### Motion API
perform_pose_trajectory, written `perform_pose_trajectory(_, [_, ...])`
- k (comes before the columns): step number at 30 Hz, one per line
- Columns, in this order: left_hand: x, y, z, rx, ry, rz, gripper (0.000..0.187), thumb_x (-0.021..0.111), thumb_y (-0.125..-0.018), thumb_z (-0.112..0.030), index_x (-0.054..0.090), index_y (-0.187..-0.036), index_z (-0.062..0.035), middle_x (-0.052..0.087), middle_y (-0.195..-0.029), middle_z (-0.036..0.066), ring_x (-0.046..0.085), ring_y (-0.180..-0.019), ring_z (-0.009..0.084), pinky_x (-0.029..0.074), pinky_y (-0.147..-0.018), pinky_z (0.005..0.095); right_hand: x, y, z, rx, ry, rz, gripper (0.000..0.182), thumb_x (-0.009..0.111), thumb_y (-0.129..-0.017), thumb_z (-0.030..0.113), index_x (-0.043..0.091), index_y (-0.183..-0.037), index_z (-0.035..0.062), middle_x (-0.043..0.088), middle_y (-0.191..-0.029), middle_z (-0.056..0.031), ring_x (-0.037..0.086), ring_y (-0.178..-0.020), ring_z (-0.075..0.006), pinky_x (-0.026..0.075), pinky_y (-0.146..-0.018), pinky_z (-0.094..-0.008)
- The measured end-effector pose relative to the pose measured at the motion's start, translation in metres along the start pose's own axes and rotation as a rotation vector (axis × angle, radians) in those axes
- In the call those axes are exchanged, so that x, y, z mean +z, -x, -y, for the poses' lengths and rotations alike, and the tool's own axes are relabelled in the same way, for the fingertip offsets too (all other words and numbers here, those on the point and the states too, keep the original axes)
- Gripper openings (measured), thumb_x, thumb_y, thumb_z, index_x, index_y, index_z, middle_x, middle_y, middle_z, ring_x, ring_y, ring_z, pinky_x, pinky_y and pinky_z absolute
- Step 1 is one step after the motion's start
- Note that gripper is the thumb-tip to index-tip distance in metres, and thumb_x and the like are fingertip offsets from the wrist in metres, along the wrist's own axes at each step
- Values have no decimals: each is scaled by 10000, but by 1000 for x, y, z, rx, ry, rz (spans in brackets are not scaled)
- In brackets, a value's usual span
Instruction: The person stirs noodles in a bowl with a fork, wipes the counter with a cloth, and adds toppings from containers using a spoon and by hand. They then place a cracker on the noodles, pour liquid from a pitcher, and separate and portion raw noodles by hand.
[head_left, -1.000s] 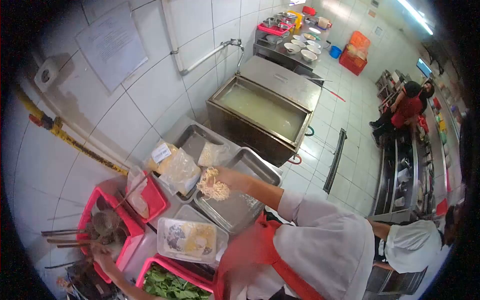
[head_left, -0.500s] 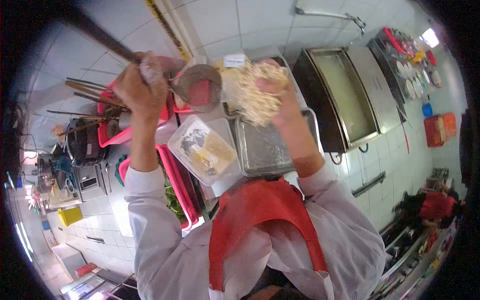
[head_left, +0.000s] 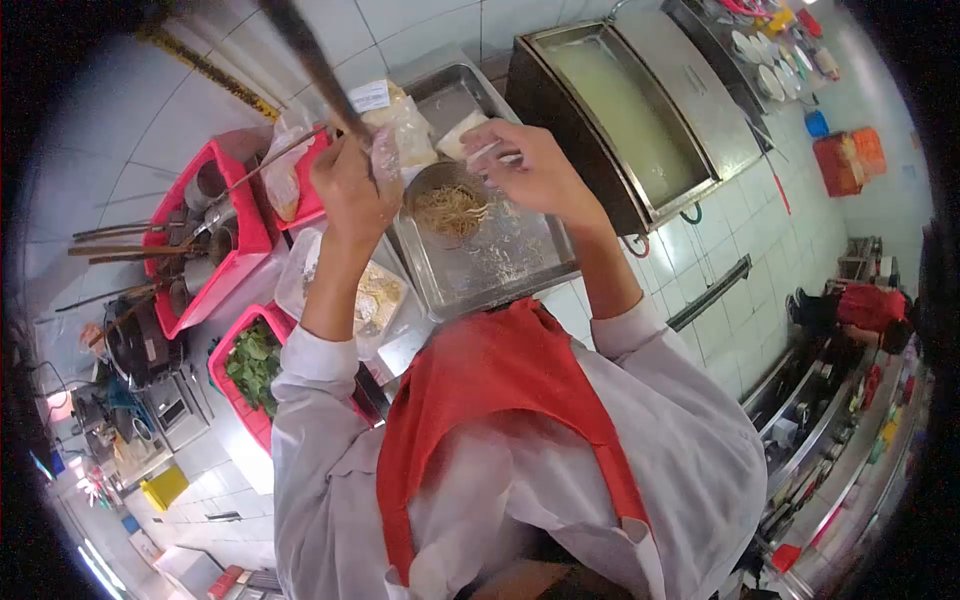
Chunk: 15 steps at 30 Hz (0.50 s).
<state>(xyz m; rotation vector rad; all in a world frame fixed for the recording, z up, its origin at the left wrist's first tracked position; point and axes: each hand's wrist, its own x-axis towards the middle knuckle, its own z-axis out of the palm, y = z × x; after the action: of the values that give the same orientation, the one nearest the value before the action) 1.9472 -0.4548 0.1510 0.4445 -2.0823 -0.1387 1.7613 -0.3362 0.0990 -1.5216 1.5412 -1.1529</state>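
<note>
My left hand [head_left: 352,192] is closed around the long handle of a noodle strainer [head_left: 318,75], whose round basket is over the metal tray [head_left: 490,270]. A portion of thin pale noodles [head_left: 452,210] lies in the basket. Just right of the basket rim is my right hand [head_left: 535,170], fingers loosely curled and apart, with no noodles in the grasp. Loose noodle bits and flour are scattered on the tray. Beyond the basket sit a labelled clear bag [head_left: 405,130] and a white block-like item [head_left: 460,135].
At left a pink bin [head_left: 255,225] holds several long-handled strainers. Nearer stands a pink basket of leafy greens [head_left: 255,365]. A plastic tub [head_left: 375,300] is partly behind my left forearm. On the right is a steel vat of cloudy liquid [head_left: 630,115]. Another person [head_left: 870,310] is far right.
The noodles have gone from my right hand into the strainer basket, and that hand has opened. My left hand has brought the strainer over the metal tray. The view has shifted.
</note>
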Motion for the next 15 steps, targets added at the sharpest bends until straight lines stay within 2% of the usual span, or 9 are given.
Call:
perform_pose_trajectory(1, [2,0,1,8,7,1,84,605,-748,-52,580,-782,21,508,-569,142,501,-463,303,401,-454,344,0,4,-25,-61,-64,-99,480,617,-701,48,528,-1171,18,592,-1099,-120,606,-920,-189,497,-715,-291])
perform_pose_trajectory(3, [5,1,4,90,76,-120,82,603,-747,-48,572,-781,20,515,-568,129,511,-462,277,401,-448,345,21,21,-57,-9,-153,-61,542,597,-667,28,508,-1201,35,581,-1129,-103,604,-920,-215,498,-705,-291])
perform_pose_trajectory(6, [7,15,7,-3,97,-94,65,585,-776,-44,570,-774,20,521,-554,119,520,-458,249,400,-443,340,50,32,-83,80,2,-8,482,627,-645,100,568,-1118,26,634,-1021,-145,614,-966,-279,472,-832,-314])
perform_pose_trajectory(7, [7,23,8,-104,113,-62,71,581,-786,-47,569,-766,21,520,-550,118,522,-457,243,397,-440,337,49,33,-84,166,264,-4,410,640,-671,104,593,-1069,20,647,-948,-117,617,-887,-226,482,-760,-303])
perform_pose_trajectory(8, [11,24,14,-61,78,-58,96,572,-808,-59,569,-750,17,500,-534,116,516,-450,231,388,-432,337,50,37,-79,257,521,6,339,653,-696,107,618,-1021,15,659,-875,-88,621,-809,-173,492,-689,-293])
perform_pose_trajectory(9, [14,29,11,-70,90,-39,96,572,-808,-59,569,-750,17,500,-534,116,516,-450,231,388,-432,337,47,41,-71,280,511,9,339,653,-696,107,618,-1021,15,659,-875,-88,621,-809,-173,492,-689,-293])
perform_pose_trajectory(11, [20,35,5,-30,41,-29,121,575,-816,-69,563,-729,14,500,-540,121,513,-449,231,382,-428,340,28,40,-36,115,178,-158,240,657,-713,140,638,-907,0,653,-750,-89,620,-725,-164,490,-670,-298])
perform_pose_trajectory(12, [21,40,3,-80,98,66,123,576,-820,-73,566,-733,13,505,-548,127,509,-447,252,382,-429,347,23,41,-26,131,177,-168,240,657,-713,140,638,-907,0,653,-750,-89,620,-725,-164,490,-670,-298])
perform_pose_trajectory(15, [33,48,-2,-66,109,57,129,578,-822,-75,568,-733,17,510,-556,136,510,-447,279,383,-429,357,14,47,-26,120,-10,-93,248,650,-696,121,634,-913,3,651,-772,-109,614,-694,-170,491,-672,-298])
